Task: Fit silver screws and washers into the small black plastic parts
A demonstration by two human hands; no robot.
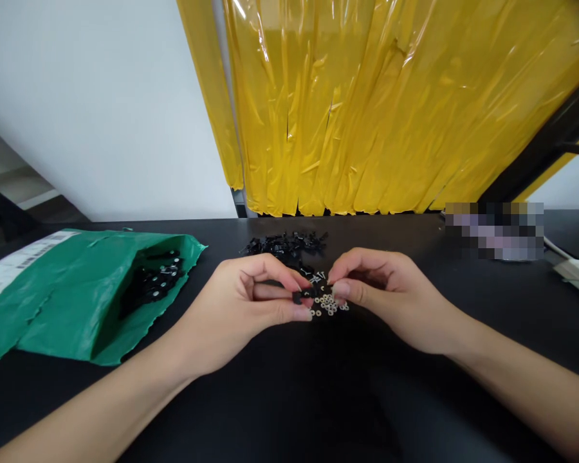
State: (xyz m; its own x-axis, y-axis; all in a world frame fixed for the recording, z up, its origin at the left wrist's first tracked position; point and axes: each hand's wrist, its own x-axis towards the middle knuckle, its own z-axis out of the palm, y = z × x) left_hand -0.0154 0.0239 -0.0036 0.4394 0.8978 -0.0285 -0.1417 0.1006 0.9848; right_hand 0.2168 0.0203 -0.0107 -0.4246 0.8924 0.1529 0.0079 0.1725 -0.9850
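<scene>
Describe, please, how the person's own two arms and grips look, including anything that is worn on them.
The left grip and the right grip are ordinary five-fingered human hands, without gloves; no ring shows. The left forearm and the right forearm narrow toward the wrist. No sleeve, watch, bracelet, cable or marking is visible on either.

On the bench (pixel 347 386), I am seeing a bag (pixel 77 276) lying at left, with fittings (pixel 157 283) sitting in its mouth. At centre, a heap of pieces (pixel 289 244) is lying behind screws (pixel 321 276), and washers (pixel 329 303) are lying before the screws. The left hand (pixel 251 299), holding a small part (pixel 298 298), and the right hand (pixel 390 289) are flanking the washers. Behind the bench, a curtain (pixel 342 109) is hanging; an indistinct item (pixel 496 231) is lying back right.
</scene>
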